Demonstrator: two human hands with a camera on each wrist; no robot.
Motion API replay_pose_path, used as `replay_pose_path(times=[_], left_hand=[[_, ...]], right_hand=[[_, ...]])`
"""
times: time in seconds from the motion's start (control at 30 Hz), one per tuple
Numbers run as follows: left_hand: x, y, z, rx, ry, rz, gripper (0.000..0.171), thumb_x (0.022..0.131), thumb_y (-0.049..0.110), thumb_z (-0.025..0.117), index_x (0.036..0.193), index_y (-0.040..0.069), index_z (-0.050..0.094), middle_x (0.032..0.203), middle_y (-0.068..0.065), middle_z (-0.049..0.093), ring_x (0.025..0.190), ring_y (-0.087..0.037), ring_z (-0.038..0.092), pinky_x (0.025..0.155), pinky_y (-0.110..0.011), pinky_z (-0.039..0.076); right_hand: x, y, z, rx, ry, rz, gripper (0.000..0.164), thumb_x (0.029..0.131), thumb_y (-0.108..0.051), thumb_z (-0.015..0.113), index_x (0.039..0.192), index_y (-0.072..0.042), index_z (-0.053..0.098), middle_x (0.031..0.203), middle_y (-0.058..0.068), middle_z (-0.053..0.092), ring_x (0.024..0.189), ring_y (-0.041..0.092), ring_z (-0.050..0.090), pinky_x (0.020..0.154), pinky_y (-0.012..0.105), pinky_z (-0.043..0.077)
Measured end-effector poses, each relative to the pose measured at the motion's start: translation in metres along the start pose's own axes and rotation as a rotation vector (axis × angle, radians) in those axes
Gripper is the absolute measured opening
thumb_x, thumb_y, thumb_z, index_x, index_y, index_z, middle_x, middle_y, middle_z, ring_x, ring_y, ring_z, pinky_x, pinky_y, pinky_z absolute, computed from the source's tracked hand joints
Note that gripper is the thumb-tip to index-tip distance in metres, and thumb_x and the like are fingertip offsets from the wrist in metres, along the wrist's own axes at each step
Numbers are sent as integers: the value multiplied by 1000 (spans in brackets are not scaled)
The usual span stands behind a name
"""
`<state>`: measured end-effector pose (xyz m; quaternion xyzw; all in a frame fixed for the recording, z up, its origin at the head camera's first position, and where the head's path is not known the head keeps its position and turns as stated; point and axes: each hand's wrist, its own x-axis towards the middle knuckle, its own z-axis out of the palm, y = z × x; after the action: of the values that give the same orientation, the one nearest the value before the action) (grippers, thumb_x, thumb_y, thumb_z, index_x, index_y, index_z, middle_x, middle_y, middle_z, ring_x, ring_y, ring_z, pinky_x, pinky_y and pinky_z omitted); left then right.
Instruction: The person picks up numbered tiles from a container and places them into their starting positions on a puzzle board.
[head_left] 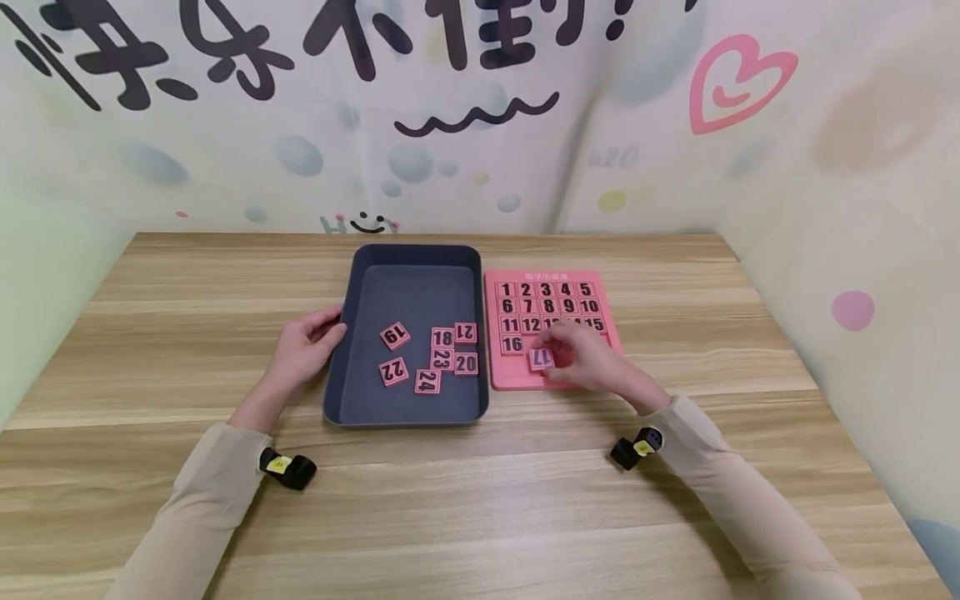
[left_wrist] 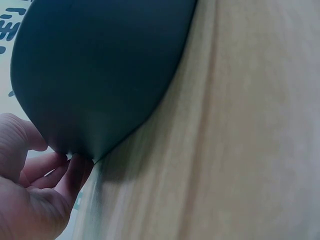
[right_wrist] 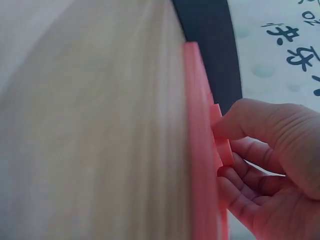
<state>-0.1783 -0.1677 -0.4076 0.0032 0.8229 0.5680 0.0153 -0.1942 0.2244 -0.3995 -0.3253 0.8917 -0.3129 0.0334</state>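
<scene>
My right hand point(head_left: 587, 358) pinches a pink number tile marked 17 point(head_left: 541, 359) between thumb and fingers, over the lower part of the pink puzzle board point(head_left: 517, 377). Tiles 1 to 16 sit in rows on that board, and my fingers partly cover a few of them. In the right wrist view the held tile point(right_wrist: 225, 151) is tilted against the board's face point(right_wrist: 200, 150). My left hand point(head_left: 302, 348) holds the left rim of a dark blue tray point(head_left: 341, 367). The left wrist view shows thumb and fingertips on the tray's edge point(left_wrist: 95, 100).
Loose tiles lie in the tray: 19 point(head_left: 395, 335), 22 point(head_left: 393, 372), 24 point(head_left: 427, 382), 18 point(head_left: 442, 337), 23 point(head_left: 442, 359), 20 point(head_left: 466, 363) and 21 point(head_left: 465, 332). The tray stands close to the board's left side on a wooden table point(head_left: 480, 517). A printed wall point(head_left: 480, 183) rises behind.
</scene>
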Motion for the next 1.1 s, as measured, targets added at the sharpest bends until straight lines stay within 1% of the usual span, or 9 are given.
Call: replay_pose_path(times=[0.13, 0.3, 0.43, 0.53, 0.63, 0.7, 0.8, 1.0, 1.1], left_hand=[[0, 0, 1, -9, 7, 2, 41, 97, 8, 48, 133, -12, 44, 132, -27, 48, 91, 8, 48, 78, -4, 41], [0, 0, 1, -18, 6, -1, 41, 96, 5, 49, 133, -11, 44, 132, -28, 48, 90, 11, 47, 77, -4, 41], [1, -1, 1, -12, 1, -1, 41, 97, 7, 48, 134, -10, 44, 133, -26, 48, 90, 9, 48, 78, -4, 41], [1, -1, 1, -12, 0, -3, 42, 97, 9, 48, 134, -10, 43, 133, -26, 48, 91, 7, 49, 78, -4, 41], [0, 0, 1, -7, -1, -4, 42, 97, 10, 48, 134, -9, 43, 133, -26, 48, 92, 7, 49, 78, -5, 41], [0, 0, 0, -4, -1, -4, 42, 97, 10, 49, 134, -9, 43, 133, -26, 48, 92, 7, 49, 78, -5, 41], [0, 1, 0, -6, -1, -11, 42, 97, 8, 49, 135, -9, 43, 133, -26, 48, 92, 8, 48, 78, -5, 41], [-1, 1, 0, -4, 5, -8, 41, 97, 7, 49, 134, -9, 44, 133, -26, 48, 91, 8, 48, 77, -4, 42], [-1, 1, 0, -1, 6, -6, 41, 97, 7, 49, 134, -10, 44, 132, -26, 49, 90, 9, 48, 77, -5, 42]], right_hand=[[-2, 5, 0, -13, -22, 27, 34, 66, 1, 76, 99, -2, 66, 87, 3, 59, 79, 16, 51, 70, 29, 46], [-1, 3, -3, -61, -26, 59, 33, 69, 1, 74, 102, -3, 67, 90, 4, 58, 83, 18, 51, 73, 32, 46], [0, -2, -3, -54, 16, 143, 30, 73, -9, 78, 100, -1, 65, 88, 6, 61, 80, 18, 55, 72, 32, 49], [1, -5, -2, -38, 33, 229, 30, 75, -18, 79, 93, 0, 63, 82, 6, 61, 72, 16, 56, 65, 30, 50], [3, -9, -2, -36, 23, 291, 30, 74, -20, 80, 89, -1, 62, 78, 5, 61, 67, 15, 54, 62, 28, 49], [5, -11, -2, -45, 14, 309, 29, 73, -18, 80, 89, -1, 63, 78, 5, 61, 68, 15, 54, 63, 28, 48], [6, -13, -4, -76, 2, 294, 30, 71, -10, 80, 95, 1, 65, 83, 7, 63, 74, 19, 56, 69, 32, 49], [6, -10, -5, -179, -17, 164, 35, 65, 4, 74, 99, 0, 68, 96, 11, 63, 93, 27, 54, 86, 43, 45], [4, -7, -4, -176, -2, 155, 31, 68, 1, 74, 98, -2, 67, 95, 10, 61, 91, 26, 53, 83, 42, 46]])
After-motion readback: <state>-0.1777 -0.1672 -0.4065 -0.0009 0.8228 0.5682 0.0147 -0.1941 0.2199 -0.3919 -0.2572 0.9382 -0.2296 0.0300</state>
